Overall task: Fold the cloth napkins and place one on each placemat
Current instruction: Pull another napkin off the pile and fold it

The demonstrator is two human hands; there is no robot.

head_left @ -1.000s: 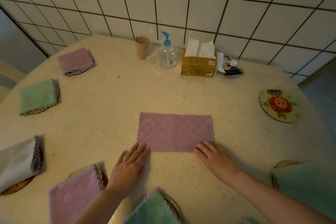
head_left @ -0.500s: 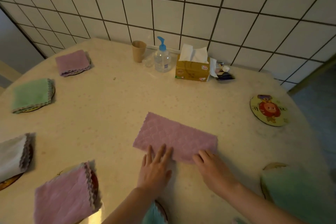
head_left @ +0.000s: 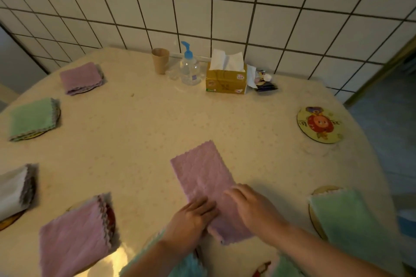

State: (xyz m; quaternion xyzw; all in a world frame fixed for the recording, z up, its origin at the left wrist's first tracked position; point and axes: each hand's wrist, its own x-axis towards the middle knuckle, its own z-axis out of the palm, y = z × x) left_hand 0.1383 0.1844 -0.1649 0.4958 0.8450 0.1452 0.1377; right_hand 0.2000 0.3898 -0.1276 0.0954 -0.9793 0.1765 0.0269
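Note:
A purple napkin (head_left: 203, 175), folded into a long strip, lies on the table in front of me, its long side running away from me. My left hand (head_left: 191, 220) rests with its fingers on the strip's near left edge. My right hand (head_left: 252, 207) lies flat on its near right part. A round placemat with a cartoon picture (head_left: 319, 125) sits bare at the right. Folded napkins cover other placemats: purple (head_left: 81, 77), green (head_left: 32, 118), white (head_left: 13, 189), pink (head_left: 74, 236) and green (head_left: 344, 220).
Along the tiled wall stand a paper cup (head_left: 160, 60), a pump bottle (head_left: 190, 67), a yellow tissue box (head_left: 226, 77) and small dark items (head_left: 264, 83). A teal cloth (head_left: 189, 265) lies under my left forearm. The table's right edge (head_left: 373, 164) drops to the floor.
The purple napkin has turned from lying crosswise to pointing away from me. Both hands moved closer together onto its near end.

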